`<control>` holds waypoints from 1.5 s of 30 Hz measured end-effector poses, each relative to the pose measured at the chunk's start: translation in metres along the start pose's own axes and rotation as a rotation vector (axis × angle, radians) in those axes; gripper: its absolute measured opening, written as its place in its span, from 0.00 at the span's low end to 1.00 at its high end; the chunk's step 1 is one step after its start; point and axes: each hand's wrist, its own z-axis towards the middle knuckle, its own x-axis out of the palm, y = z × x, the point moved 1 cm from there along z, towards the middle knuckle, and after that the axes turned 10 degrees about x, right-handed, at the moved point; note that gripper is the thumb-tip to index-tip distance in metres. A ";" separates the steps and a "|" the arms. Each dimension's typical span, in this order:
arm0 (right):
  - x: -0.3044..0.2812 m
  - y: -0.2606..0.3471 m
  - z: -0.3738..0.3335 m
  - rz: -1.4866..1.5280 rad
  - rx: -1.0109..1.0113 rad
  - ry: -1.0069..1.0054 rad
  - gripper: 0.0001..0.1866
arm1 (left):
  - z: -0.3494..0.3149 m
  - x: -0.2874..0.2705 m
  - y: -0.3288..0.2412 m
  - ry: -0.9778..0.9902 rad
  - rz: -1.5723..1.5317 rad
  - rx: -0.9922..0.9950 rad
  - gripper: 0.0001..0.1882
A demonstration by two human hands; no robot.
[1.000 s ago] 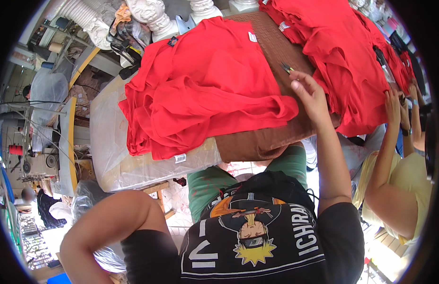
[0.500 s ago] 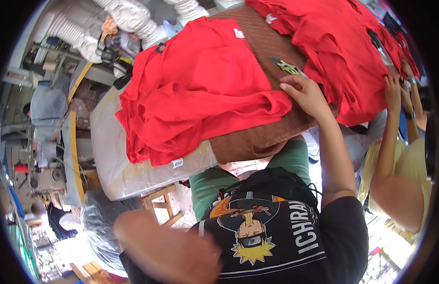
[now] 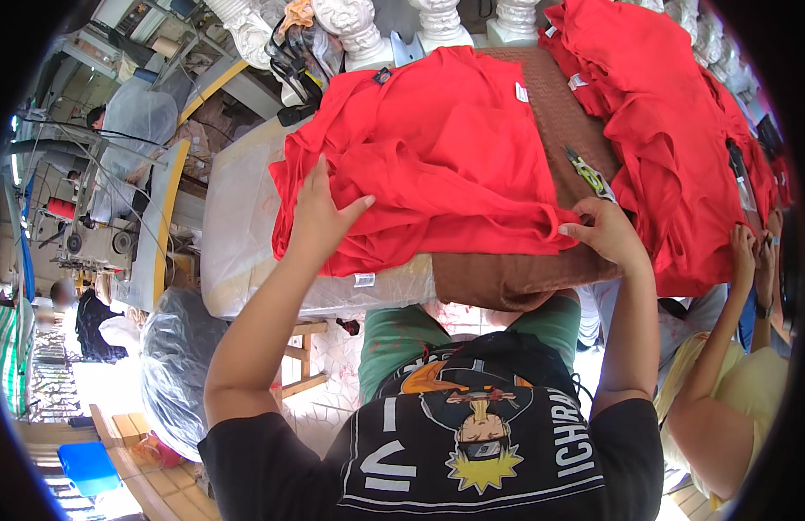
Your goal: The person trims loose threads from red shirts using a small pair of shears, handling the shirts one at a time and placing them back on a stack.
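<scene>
A red garment (image 3: 420,161) lies rumpled across the table in front of me, with a white label at its far right. My left hand (image 3: 320,213) rests on its left part, fingers stretched and thumb spread away from them. At the garment's near right corner, my right hand (image 3: 606,233) pinches the cloth between thumb and fingers. Just beyond my right hand lie yellow-green thread snips (image 3: 591,176) with dark blades, on the brown cloth (image 3: 498,276) that covers the table's right part.
More red garments (image 3: 658,130) are piled to the right, where a co-worker's hands (image 3: 754,252) touch their near edge. Clear plastic wraps the table's left end (image 3: 237,217). White carved balusters (image 3: 350,30) line the far side. A plastic-covered bundle (image 3: 181,373) stands at lower left.
My left hand has come up from beside my body onto the garment's left part. My right hand has closed on the near right corner. The whole view has shifted.
</scene>
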 end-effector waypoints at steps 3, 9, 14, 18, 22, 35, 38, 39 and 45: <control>-0.017 0.011 -0.012 0.381 -0.164 0.140 0.14 | 0.018 -0.024 0.015 0.498 -0.668 -0.305 0.37; -0.107 -0.005 -0.046 1.316 -0.835 0.267 0.24 | 0.041 -0.169 0.001 -0.119 -1.348 -0.012 0.29; -0.178 0.074 -0.013 1.429 -0.724 0.138 0.21 | 0.118 -0.196 -0.008 -0.278 -1.168 0.018 0.33; -0.176 0.122 0.061 0.364 -0.365 -0.475 0.26 | 0.144 -0.148 0.063 -0.156 -1.200 -0.250 0.40; -0.139 0.102 0.028 -0.243 -0.238 -0.205 0.26 | 0.051 -0.054 0.136 0.043 -0.932 -0.785 0.37; -0.010 0.031 0.034 0.070 -0.143 0.183 0.12 | -0.054 -0.084 -0.295 -0.102 -1.378 1.342 0.15; 0.015 0.032 0.034 0.136 -0.018 0.430 0.14 | -0.077 -0.085 -0.349 -0.096 -1.331 1.594 0.14; 0.021 0.032 0.030 0.153 0.024 0.513 0.16 | -0.081 -0.081 -0.357 -0.065 -1.304 1.649 0.14; 0.038 0.063 0.026 0.069 0.225 0.626 0.23 | -0.059 -0.094 -0.329 0.248 -1.128 1.771 0.13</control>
